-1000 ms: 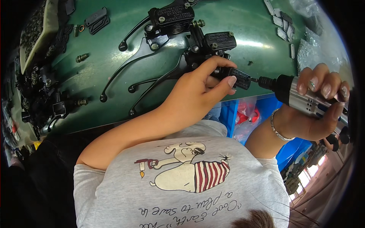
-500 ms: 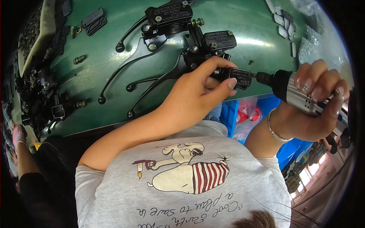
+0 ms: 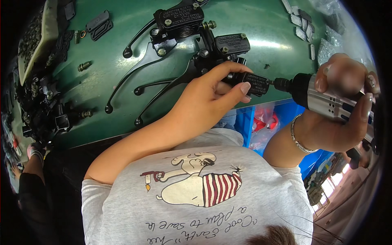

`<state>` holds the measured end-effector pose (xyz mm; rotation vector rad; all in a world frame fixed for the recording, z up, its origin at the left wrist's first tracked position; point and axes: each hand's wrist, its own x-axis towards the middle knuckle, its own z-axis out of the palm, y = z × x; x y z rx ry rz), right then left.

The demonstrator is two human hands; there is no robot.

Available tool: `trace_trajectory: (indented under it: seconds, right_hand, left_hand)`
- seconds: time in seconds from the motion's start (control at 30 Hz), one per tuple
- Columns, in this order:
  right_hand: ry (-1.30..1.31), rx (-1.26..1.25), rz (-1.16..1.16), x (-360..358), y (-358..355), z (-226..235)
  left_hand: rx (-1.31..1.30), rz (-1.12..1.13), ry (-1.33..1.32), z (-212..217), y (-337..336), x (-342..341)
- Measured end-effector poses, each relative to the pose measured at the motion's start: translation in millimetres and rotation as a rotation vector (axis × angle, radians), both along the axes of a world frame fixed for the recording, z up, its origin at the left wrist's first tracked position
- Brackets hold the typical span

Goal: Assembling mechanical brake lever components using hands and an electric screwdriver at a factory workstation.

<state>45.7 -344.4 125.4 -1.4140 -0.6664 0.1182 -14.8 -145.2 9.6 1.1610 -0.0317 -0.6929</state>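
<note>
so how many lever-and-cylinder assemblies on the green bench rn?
3 clear: one top centre, one beside it to the right, one held by the left hand against the power screwdriver. The dark pile at left may hide more.

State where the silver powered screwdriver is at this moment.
In the head view, the silver powered screwdriver is at the right, held in the right hand, its bit against the small black brake part that the left hand holds.

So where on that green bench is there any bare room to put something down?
The green bench is bare between the small flat plates and the upper lever assembly, and right of the second assembly up to the pale parts. The far-left pile of black parts is crowded, as is the middle around the left hand.
</note>
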Motion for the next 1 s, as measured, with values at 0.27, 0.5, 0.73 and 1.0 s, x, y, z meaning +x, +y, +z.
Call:
trace_trajectory:
  seconds: [0.27, 0.5, 0.73, 1.0]
  right_hand:
    - [-0.006, -0.06, -0.021, 5.6, 3.3, 0.3]
    - [0.003, 0.077, -0.098, -7.6, 4.8, -10.5]
    - [-0.037, 0.087, -0.07, -8.5, -9.0, -13.0]
    - [0.075, 0.171, -0.032, 6.9, -4.9, -21.1]
  left_hand:
    - [-0.001, 0.005, 0.018, -0.2, 1.7, 4.2]
    - [-0.015, 0.011, 0.009, -3.0, 0.2, 3.6]
    - [-0.02, 0.001, -0.009, -3.5, 0.3, 3.8]
    - [0.016, 0.015, -0.007, -9.9, -1.6, 7.6]
